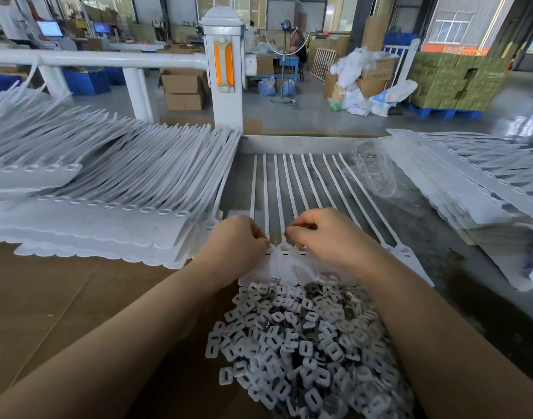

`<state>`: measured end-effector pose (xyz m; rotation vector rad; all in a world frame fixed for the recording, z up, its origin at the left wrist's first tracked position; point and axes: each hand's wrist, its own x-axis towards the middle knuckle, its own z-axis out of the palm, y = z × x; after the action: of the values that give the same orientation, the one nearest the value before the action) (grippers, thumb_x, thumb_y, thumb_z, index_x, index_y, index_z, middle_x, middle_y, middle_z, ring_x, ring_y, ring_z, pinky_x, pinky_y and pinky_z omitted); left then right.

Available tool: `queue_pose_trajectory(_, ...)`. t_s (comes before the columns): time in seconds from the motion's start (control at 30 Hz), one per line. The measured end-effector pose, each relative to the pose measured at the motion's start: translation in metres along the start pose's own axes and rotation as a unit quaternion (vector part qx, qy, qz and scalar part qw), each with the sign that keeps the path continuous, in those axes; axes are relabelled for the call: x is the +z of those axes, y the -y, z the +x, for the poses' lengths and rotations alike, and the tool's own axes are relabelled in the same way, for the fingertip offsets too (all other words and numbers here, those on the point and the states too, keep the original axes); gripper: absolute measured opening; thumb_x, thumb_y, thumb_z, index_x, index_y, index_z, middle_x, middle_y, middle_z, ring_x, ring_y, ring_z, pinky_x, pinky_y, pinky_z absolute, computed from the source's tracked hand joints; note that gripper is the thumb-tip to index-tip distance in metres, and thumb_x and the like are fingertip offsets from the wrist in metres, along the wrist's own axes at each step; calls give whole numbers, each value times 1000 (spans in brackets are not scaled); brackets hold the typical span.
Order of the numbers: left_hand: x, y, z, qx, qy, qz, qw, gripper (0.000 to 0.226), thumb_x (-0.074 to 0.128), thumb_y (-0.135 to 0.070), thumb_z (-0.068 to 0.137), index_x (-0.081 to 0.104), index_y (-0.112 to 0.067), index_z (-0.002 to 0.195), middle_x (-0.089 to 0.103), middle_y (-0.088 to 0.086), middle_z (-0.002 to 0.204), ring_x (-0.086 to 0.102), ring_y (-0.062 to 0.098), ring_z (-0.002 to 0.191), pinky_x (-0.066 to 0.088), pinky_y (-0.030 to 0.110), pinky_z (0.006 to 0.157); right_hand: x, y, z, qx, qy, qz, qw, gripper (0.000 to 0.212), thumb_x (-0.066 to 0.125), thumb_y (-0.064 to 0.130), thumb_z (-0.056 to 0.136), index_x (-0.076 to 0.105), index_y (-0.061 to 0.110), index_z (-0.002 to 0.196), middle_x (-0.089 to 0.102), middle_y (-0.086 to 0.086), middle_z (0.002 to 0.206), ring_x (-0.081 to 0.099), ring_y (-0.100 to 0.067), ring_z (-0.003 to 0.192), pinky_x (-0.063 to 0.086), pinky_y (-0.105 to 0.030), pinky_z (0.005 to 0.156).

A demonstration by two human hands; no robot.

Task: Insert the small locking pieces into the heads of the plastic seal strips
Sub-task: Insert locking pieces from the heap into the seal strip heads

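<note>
Both hands, left (239, 237) & right (321, 234), are held curled w/ fingertips pinched over the seal strip heads (284, 255), contents not discernible; strips' long axis runs away from locking-piece pile (298, 343), heads just beyond it.

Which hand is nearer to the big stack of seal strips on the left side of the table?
The left hand. It works just beside the stack of seal strips, near its right edge. The right hand is farther right, over the strip heads.
</note>
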<state>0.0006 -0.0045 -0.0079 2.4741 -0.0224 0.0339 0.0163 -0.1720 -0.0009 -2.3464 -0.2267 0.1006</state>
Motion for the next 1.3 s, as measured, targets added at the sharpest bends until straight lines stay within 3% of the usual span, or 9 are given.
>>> queue_pose_trajectory(0.33,3,4,2,23,-20,17,999,6,60,-20,93,62,-21,87,60,-9,79,53,3,68,38,15,54,1,-1,1,2,2,-5,1000,19,58,37,96,71,28,107,69,12,87,63,-3,80,44,-24,64)
queue_pose_trajectory(0.57,7,6,1,31,-54,18,998,4,60,-20,93,63,-21,89,59,-10,78,52,3,65,35,15,52,0,1,0,-1,7,-9,1000,18,57,37,96,70,28,105,69,12,86,65,-6,81,50,-25,68)
queue_pose_trajectory(0.63,7,5,-4,52,-65,33,996,7,56,-18,94,63,-19,92,63,-5,84,55,6,68,43,19,58,-1,1,0,-2,11,-8,1000,16,57,36,96,69,29,103,70,12,85,66,-8,81,53,-28,75)
queue_pose_trajectory(0.77,2,8,-16,122,-83,73,986,20,50,-13,97,69,-15,102,61,1,104,60,15,86,52,29,80,-2,1,0,-3,9,-2,1000,15,58,36,96,69,29,104,70,12,86,66,-4,80,50,-23,69)
queue_pose_trajectory(0.97,-4,11,-26,191,-58,175,964,32,51,-7,94,69,-23,115,61,-3,109,63,16,83,55,29,73,-1,1,-1,5,9,3,1000,15,58,37,96,69,29,103,70,13,85,66,-4,79,49,-24,67)
queue_pose_trajectory(1.1,-3,8,-27,231,-50,267,934,36,49,-5,87,60,-23,116,54,-5,99,51,13,77,41,25,59,-1,1,0,6,12,6,1000,12,59,38,96,69,31,100,71,12,83,66,-5,79,51,-24,69)
queue_pose_trajectory(1.3,-3,1,-25,268,-52,340,900,40,42,-7,85,53,-21,120,53,-5,101,36,13,80,31,26,64,0,2,-1,8,14,9,1000,13,59,38,96,69,31,100,70,11,81,66,-5,77,49,-26,68)
